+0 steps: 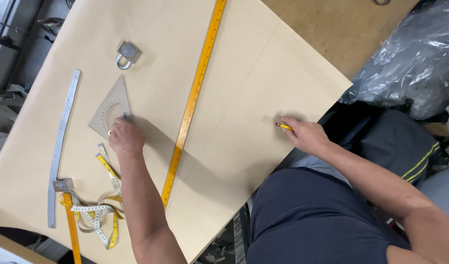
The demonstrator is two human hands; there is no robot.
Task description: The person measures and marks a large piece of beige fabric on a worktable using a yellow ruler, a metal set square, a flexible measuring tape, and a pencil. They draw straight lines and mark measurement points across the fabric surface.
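Brown pattern paper (263, 98) covers the table, thin, light, easily creased. Left hand (126, 138) presses fingers together flat on the clear triangular set square (109, 111), a stiff, slippery plate best held by its edges. Right hand (308, 135) has fingers clamped on a yellow pencil (284, 126) touching the paper near its right edge. Beside them lie a long yellow ruler (192, 100) and a padlock-shaped metal weight (127, 54); a grey plastic bag (415, 63) sits far right.

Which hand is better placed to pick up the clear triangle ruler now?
Probably the left hand: it already rests on the clear triangle ruler. The right hand holds a pencil, beyond the long yellow ruler.
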